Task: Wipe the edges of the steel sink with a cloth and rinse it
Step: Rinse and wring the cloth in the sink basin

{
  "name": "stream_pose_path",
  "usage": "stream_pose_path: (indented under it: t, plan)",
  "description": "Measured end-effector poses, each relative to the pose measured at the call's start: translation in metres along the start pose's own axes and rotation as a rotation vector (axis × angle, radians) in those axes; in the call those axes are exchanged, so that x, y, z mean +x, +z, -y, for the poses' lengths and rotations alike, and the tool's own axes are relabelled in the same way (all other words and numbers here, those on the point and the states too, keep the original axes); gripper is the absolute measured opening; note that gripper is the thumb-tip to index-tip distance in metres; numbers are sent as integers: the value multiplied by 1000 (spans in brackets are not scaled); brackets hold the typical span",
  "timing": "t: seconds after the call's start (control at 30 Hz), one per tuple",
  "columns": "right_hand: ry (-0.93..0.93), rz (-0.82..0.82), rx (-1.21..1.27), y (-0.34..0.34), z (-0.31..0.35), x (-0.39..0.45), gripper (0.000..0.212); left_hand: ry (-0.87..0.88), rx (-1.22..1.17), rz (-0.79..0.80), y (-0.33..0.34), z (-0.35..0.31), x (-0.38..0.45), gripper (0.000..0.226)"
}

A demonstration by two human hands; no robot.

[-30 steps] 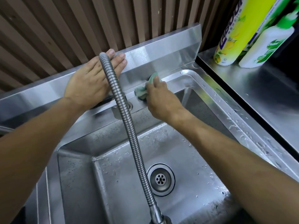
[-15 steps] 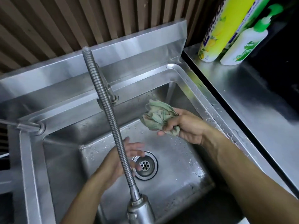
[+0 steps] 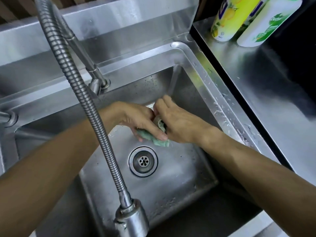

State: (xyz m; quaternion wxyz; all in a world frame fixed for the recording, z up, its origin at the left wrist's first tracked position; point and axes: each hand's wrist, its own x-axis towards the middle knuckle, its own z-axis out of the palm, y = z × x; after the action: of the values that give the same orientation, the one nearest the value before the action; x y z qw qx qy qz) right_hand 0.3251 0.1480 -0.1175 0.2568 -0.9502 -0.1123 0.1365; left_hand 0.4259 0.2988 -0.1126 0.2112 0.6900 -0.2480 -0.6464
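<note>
Both hands are down inside the steel sink [image 3: 207, 77], just above and behind the round drain [image 3: 143, 161]. My left hand [image 3: 135, 119] and my right hand [image 3: 177, 124] press together around a crumpled green cloth [image 3: 158, 140]. Most of the cloth is hidden between the palms; its lower end hangs out beneath my left fingers. The flexible coiled tap hose [image 3: 82, 98] arcs from the back rim across my left forearm, and its spray head [image 3: 130, 218] hangs at the near side of the basin. No water is seen running.
A yellow spray can [image 3: 229, 17] and a white-and-green bottle [image 3: 266, 23] stand on the steel counter [image 3: 266, 93] to the right. Water drops lie on the sink's right rim. A steel backsplash [image 3: 119, 19] rises behind, with a second tap fitting [image 3: 8, 117] at the left.
My right hand left the back rim with the cloth and dropped into the basin. My left hand came off the backsplash, went down into the sink and closed on the cloth too.
</note>
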Motion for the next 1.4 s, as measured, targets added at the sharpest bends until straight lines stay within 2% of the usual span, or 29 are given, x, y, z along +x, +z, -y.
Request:
stream_pose_path:
  t: [0.03, 0.1, 0.2, 0.23, 0.3, 0.37, 0.43, 0.5, 0.53, 0.57, 0.6, 0.67, 0.7, 0.77, 0.8, 0.87, 0.9, 0.97, 1.07, 1.2, 1.27, 1.37, 1.4]
  plan:
    - [-9, 2, -23, 4, 1, 3, 42, -4, 103, -76, 1, 0, 4, 53]
    - [61, 20, 93, 1, 1, 5, 41, -24, 273, -351, 3, 6, 11, 34]
    - [331, 243, 444, -24, -6, 10, 61, 80, 400, -681, 12, 11, 5, 18]
    - [395, 284, 604, -31, -11, 15, 68, 148, 458, -726, 15, 10, 3, 18]
    - [440, 421, 768, -42, -21, 28, 76, 248, 576, -749, 15, 11, -1, 37]
    - [428, 709, 849, -46, -25, 37, 88, 367, 700, -785, 8, 13, -6, 55]
    - [365, 943, 1034, -39, -33, 39, 98, 613, 951, -907, 0, 18, -7, 54]
    - [281, 1066, 1235, -28, -34, 40, 88, 819, 1216, -1075, -7, 23, -6, 31]
    - [285, 1058, 1258, -23, -28, 41, 70, 855, 1307, -1139, -9, 26, -5, 22]
    - [320, 994, 1198, -16, -21, 43, 41, 864, 1381, -1174, -11, 30, -3, 19]
    - [372, 933, 1110, -14, -11, 44, 15, 850, 1418, -1175, -10, 33, -3, 17]
    - [428, 715, 793, -10, 5, 46, 28, 676, 1345, -1100, -4, 33, -7, 6]
    - [415, 621, 553, -8, 10, 47, 29, 483, 1291, -1013, 2, 28, -11, 2]
    - [303, 467, -4, -10, 21, 50, 27, 63, 1155, -833, 13, 20, -10, 11]
    - [246, 410, -232, -10, 25, 50, 25, -36, 1020, -777, 15, 21, -4, 13]
    - [118, 318, -527, -6, 29, 51, 11, -86, 723, -610, 16, 27, 10, 15]
    - [27, 271, -590, -2, 26, 52, 9, -78, 587, -510, 15, 32, 14, 13]
    - [-109, 232, -657, 1, 21, 56, 23, -85, 224, -388, 12, 38, 15, 30]
    - [-174, 129, -696, 4, 10, 62, 27, -68, -285, -249, 15, 47, 14, 47]
    - [-250, 39, -730, 18, 1, 64, 20, 25, -791, -52, 35, 64, 23, 32]
    - [-246, -21, -751, 34, -5, 59, 25, -7, -796, -31, 46, 69, 30, 25]
    - [-21, 94, -622, 59, 3, 49, 21, -131, -369, -107, 38, 70, 34, 17]
    - [87, 161, -552, 61, 9, 46, 30, -157, -242, -122, 31, 67, 30, 15]
